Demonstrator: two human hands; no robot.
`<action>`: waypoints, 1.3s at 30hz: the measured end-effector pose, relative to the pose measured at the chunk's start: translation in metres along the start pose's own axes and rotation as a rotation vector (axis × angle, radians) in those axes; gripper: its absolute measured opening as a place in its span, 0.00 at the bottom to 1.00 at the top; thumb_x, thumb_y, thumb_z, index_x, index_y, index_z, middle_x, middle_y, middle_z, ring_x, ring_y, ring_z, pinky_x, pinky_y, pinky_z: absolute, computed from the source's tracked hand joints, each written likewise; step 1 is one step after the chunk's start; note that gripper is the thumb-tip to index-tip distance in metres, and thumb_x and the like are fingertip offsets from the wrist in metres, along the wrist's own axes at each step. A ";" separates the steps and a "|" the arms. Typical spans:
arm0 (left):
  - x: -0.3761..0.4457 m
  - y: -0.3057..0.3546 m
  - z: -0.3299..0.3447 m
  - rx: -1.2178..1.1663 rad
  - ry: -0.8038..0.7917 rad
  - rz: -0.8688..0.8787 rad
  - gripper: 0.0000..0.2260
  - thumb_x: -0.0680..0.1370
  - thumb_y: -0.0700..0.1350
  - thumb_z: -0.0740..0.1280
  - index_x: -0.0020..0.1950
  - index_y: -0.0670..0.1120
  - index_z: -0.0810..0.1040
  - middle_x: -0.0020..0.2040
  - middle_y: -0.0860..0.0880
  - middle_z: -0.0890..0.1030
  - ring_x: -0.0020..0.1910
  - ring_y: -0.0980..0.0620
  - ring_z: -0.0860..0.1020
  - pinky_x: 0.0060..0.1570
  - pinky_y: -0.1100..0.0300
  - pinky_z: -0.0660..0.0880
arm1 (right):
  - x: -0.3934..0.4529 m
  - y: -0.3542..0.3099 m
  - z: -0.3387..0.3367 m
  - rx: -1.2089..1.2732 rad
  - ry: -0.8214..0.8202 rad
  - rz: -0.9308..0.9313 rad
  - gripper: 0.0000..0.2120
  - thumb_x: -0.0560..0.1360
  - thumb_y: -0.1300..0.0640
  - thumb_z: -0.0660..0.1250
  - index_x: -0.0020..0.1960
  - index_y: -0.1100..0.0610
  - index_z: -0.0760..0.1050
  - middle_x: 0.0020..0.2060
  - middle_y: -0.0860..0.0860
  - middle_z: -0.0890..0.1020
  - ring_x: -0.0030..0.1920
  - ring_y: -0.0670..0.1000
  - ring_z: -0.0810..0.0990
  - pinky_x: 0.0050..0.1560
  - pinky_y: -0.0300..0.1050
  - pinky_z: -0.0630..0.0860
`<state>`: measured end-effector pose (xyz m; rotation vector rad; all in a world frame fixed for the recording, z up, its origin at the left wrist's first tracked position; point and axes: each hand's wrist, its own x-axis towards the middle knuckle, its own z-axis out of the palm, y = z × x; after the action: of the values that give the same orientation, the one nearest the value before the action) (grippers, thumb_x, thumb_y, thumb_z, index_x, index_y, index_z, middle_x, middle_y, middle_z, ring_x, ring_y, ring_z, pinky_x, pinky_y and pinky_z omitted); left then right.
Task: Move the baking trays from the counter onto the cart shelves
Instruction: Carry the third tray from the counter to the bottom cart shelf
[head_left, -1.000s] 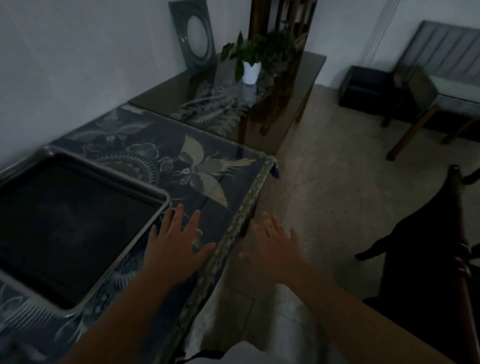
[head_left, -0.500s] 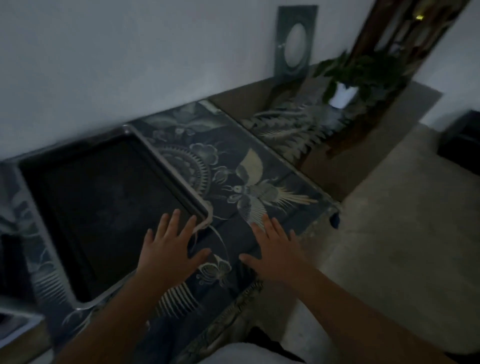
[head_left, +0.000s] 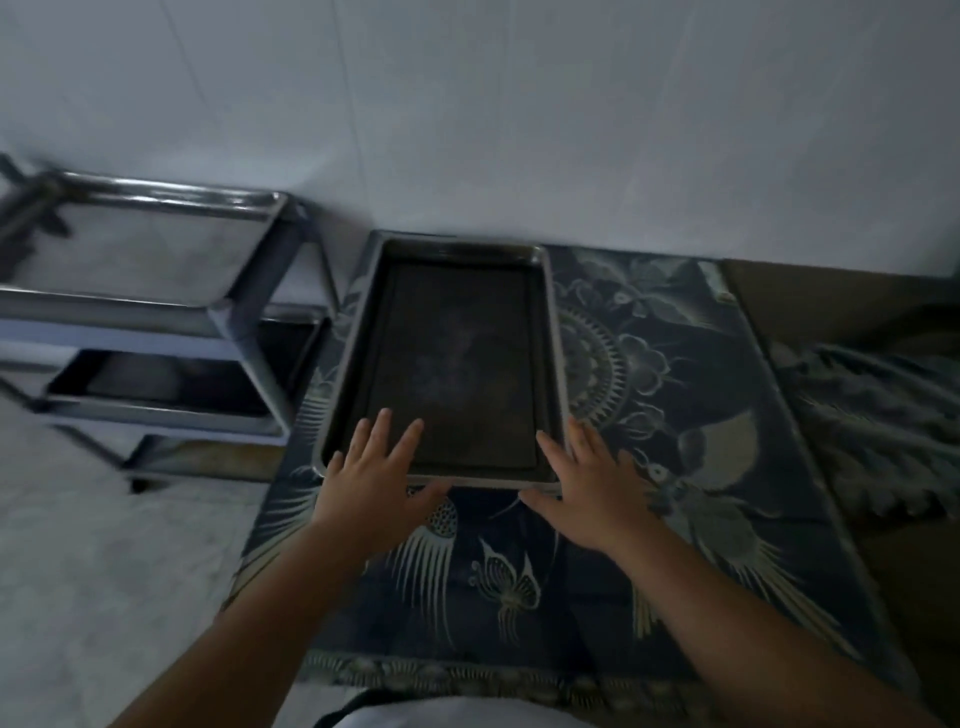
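1. A dark rectangular metal baking tray (head_left: 457, 358) with a raised grey rim lies flat on the counter (head_left: 675, 395), which is covered by a dark blue cloth printed with pale birds, flowers and a butterfly.
2. The baking tray sits at the counter's left edge. Its long axis runs from the near side toward the white wall; one short end is almost at the wall and the other short end faces the person.
3. The left hand (head_left: 371, 480) is spread open with straight fingers, its fingertips over the near-left corner of the baking tray and its thumb pointing along the near rim. In this dim, slightly blurred view it is hard to tell whether the palm presses on the rim or only hovers above it.
4. The right hand (head_left: 589, 491) is likewise open, fingers straight, at the near-right corner of the baking tray, its fingers lying along the right rim and its thumb reaching under the near edge.
5. Neither of the hands is curled round anything.
6. Just beside the counter's left edge stands a grey metal cart (head_left: 228, 322) with tiered shelves. A shiny silver tray (head_left: 140, 244) rests on its top shelf, and a dark tray (head_left: 171, 382) lies on the shelf below.
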<state>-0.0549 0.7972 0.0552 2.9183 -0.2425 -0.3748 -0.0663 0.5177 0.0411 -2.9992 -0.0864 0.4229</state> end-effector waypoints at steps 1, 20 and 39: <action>-0.003 -0.003 0.000 -0.030 -0.003 -0.029 0.41 0.73 0.75 0.48 0.82 0.60 0.42 0.83 0.49 0.39 0.81 0.46 0.39 0.77 0.41 0.49 | 0.004 -0.001 0.000 -0.009 0.004 -0.019 0.44 0.67 0.21 0.42 0.78 0.40 0.40 0.79 0.50 0.37 0.79 0.55 0.40 0.72 0.67 0.49; 0.074 -0.083 -0.021 0.041 0.006 0.025 0.41 0.73 0.76 0.45 0.82 0.59 0.42 0.83 0.47 0.39 0.81 0.45 0.40 0.77 0.43 0.51 | 0.058 -0.026 0.004 -0.003 -0.048 0.155 0.43 0.70 0.24 0.47 0.78 0.41 0.40 0.79 0.50 0.37 0.79 0.55 0.40 0.73 0.65 0.49; 0.198 -0.126 0.034 -0.182 -0.035 -0.208 0.37 0.80 0.66 0.51 0.82 0.49 0.46 0.83 0.44 0.51 0.80 0.40 0.56 0.71 0.39 0.65 | 0.196 0.031 0.032 0.547 -0.021 0.408 0.41 0.79 0.42 0.62 0.80 0.56 0.41 0.79 0.55 0.53 0.78 0.56 0.54 0.75 0.53 0.55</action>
<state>0.1424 0.8768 -0.0489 2.7648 0.0884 -0.4537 0.1137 0.5040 -0.0468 -2.4570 0.5547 0.4280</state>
